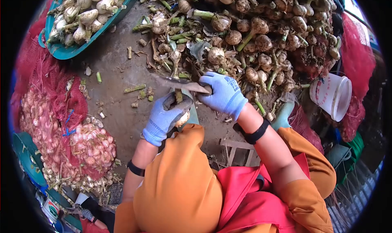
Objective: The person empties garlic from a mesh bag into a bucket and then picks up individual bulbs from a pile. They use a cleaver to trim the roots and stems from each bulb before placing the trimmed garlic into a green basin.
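My left hand [165, 114], in a pale blue glove with a dark palm, is closed round a garlic bulb [182, 119]. A cut-looking stub of green stem [179, 95] stands up between its thumb and fingers. My right hand [222, 93], gloved the same way, grips a knife [185, 85] by its handle. The blade points left and crosses just above the stem stub in this view. Beyond the blade lies a garlic bulb with its stem [175, 61], at the edge of a big heap of untrimmed garlic [261, 41].
A teal basin [73, 52] of trimmed garlic is at the upper left. Red mesh sacks of garlic [92, 145] stand at left. A white bucket [331, 96] lies tipped at right. Stem pieces [134, 88] litter the floor. Another person's gloved hand [87, 214] shows at lower left.
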Tool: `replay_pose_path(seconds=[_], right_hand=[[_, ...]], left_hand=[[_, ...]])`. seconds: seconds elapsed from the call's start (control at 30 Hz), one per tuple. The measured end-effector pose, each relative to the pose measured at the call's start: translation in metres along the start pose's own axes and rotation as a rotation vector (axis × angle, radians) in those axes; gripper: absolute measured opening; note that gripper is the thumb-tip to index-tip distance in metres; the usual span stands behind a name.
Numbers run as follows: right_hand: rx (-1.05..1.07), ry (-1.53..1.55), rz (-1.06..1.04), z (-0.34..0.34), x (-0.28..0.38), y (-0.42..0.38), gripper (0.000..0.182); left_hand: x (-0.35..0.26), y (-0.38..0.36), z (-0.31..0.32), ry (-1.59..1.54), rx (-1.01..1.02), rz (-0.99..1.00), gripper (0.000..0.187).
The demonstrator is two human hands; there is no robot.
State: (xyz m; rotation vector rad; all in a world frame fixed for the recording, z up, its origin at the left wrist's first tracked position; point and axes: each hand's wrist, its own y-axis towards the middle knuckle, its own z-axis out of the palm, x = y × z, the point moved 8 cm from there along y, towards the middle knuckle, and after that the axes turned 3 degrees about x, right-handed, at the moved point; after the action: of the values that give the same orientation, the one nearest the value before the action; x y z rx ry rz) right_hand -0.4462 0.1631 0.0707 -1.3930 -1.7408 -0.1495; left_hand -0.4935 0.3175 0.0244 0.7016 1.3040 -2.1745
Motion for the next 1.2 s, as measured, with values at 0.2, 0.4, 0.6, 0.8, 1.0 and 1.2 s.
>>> replay_pose_path(seconds=[0.2,0.4,0.6,0.8,1.0,1.2], right_hand=[[-0.207,0.097,0.013,-0.028,-0.005,-0.023,0.025],[-0.004,0.167,0.402,0.014,-0.100,-0.020,0.039],[-0.068,0.241,0.330,0.023,-0.097,-0.034,0.041],[-0.069,0.295,0.334,0.018,-0.082,-0.035,0.036],[-0.105,-0.108,0.164,-0.016,-0.032,-0.024,0.028],[-0.081,-0.244,-0.096,-0.023,0.006,-0.033,0.026]], left_hand=[[-0.088,0.027,-0.010,1.020,-0.072,0.134,0.038],[-0.147,0.031,0.002,0.054,0.210,0.296,0.074],[-0.105,0.100,-0.052,0.966,-0.097,0.124,0.062],[-0.007,0.133,-0.065,0.786,-0.235,0.228,0.056],[-0.017,0.049,0.004,0.514,0.019,0.292,0.060],[-0.045,0.009,0.025,0.792,-0.077,0.515,0.059]])
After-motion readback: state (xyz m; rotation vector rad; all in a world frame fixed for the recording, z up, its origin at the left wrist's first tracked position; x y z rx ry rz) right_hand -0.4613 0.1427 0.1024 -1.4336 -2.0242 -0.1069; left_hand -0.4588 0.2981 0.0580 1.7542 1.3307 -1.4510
